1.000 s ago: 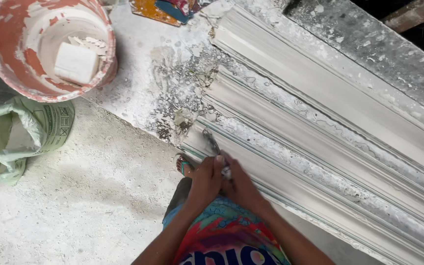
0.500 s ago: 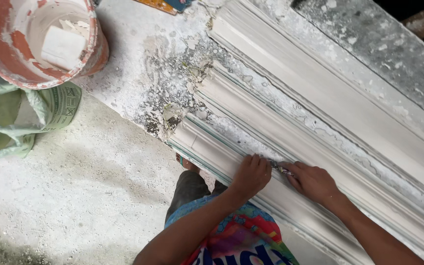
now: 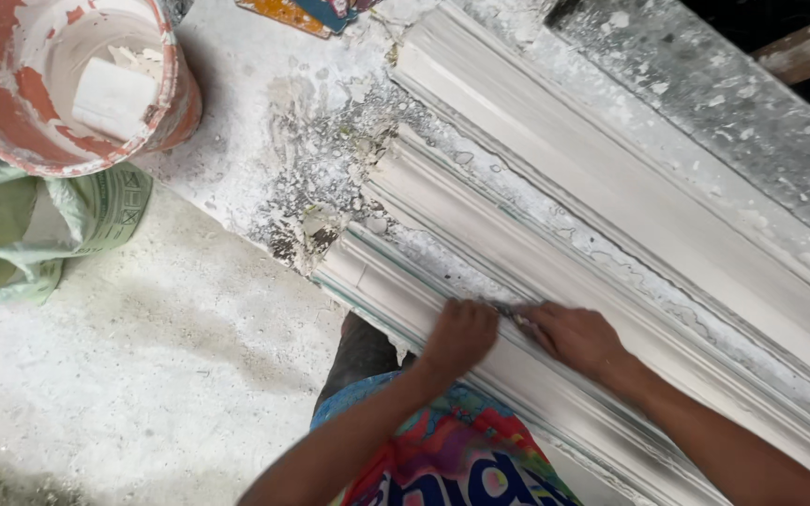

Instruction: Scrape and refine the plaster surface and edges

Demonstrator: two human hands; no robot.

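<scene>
Both hands press on a long white plaster moulding (image 3: 555, 375) lying across the floor from ten to four o'clock. The left hand (image 3: 461, 335) curls its fingers on the ridge; the right hand (image 3: 578, 337) pinches a small, indistinct tool. The casting looks stiff, heavy and brittle-edged, best gripped underneath.
</scene>
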